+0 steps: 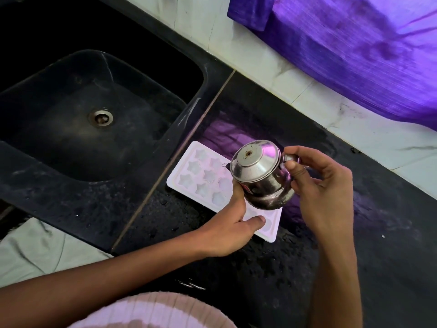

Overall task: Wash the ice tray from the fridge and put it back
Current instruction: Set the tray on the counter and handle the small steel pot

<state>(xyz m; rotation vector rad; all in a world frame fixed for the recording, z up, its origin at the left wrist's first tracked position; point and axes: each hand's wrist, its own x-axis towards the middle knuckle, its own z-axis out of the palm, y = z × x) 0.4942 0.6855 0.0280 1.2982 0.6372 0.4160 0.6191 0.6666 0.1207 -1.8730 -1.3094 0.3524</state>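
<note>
Her right hand pinched the steel jug's handle, left hand fingers flat steadying the ice tray — she'd best pour slowly, one mould at a time.

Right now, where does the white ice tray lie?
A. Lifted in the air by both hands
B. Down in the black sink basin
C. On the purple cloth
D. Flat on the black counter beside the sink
D: the ice tray lies flat on the black counter to the right of the sink, with the left hand resting on its near end and the right hand holding a steel pot above it.
</note>
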